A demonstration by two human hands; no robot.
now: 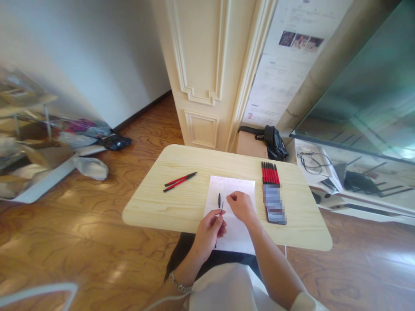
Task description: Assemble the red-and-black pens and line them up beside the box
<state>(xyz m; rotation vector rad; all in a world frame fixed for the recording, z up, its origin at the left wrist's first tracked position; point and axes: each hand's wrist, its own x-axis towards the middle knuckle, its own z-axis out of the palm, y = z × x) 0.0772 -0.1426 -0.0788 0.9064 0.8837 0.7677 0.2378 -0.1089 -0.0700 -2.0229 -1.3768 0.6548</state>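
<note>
My left hand (pixel 210 229) is closed in a pinch on a thin red pen barrel (pixel 219 220), holding it over a white sheet of paper (pixel 232 190). A small black pen cap (pixel 219 200) lies on the paper just above that barrel. My right hand (pixel 240 206) rests on the paper with its fingers curled together; what it holds is too small to make out. Two red-and-black pens (pixel 180 181) lie side by side on the left part of the pale wooden table (pixel 168 207). A row of several red-and-black pens (pixel 270 172) sits in a pack (pixel 274 201) at the right.
The small table stands on a wood floor (pixel 81 242). A cream panelled door (pixel 207 73) rises behind it. A black bag (pixel 275 141) on a box lies beyond the far edge. Low glass shelving with cables (pixel 350 177) is at the right, clutter and bags (pixel 84 138) at the left.
</note>
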